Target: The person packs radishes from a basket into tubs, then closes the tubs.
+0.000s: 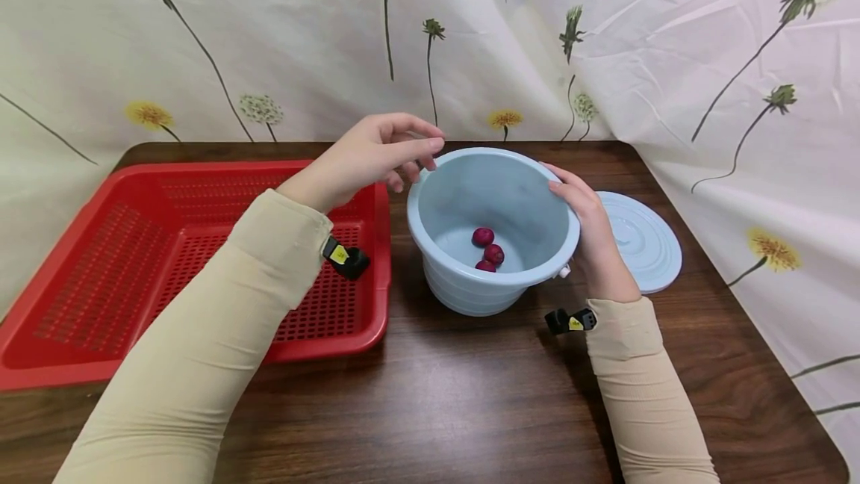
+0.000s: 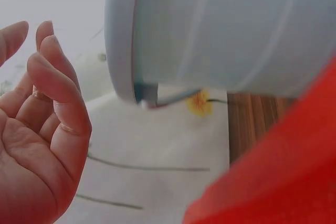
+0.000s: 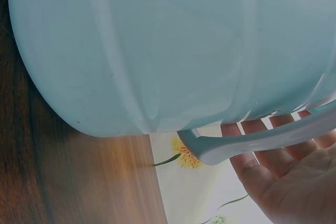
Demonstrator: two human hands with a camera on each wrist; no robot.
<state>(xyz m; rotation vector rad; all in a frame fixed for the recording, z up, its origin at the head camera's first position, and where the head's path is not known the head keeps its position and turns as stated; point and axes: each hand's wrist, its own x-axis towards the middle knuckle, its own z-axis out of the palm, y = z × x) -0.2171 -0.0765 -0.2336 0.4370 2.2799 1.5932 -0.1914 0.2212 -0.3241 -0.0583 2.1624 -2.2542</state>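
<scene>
A pale blue bucket point(image 1: 470, 290) is standing near the middle of the table, just right of a red basket. Its wide round mouth is facing up and its long axis is running roughly upward from the tabletop; I cannot tell whether it is leaning slightly. Three small, round, dark red objects point(image 1: 493, 254) are lying together on its floor, towards the person's side. A handle point(image 3: 273, 138) is hanging along its right side. The right hand point(image 1: 583, 216) is gripping the bucket at the right of the rim, thumb over the edge and fingers against the outer wall. The left hand point(image 1: 386, 148) is hovering just beside the left rim, fingers loosely bent, holding nothing.

To the right, a matching round lid point(image 1: 645, 237) is lying flat. To the left, the wide, shallow red basket point(image 1: 381, 275) is showing its slotted sides and perforated floor. Everything is resting on a dark brown wood-grain table point(image 1: 430, 409) with rounded corners, its front half catching a soft shine. Beyond it, white fabric point(image 1: 282, 6) printed with dandelions is hanging in creases along the back and right. Cream sleeves point(image 1: 181, 364) are covering both forearms.
</scene>
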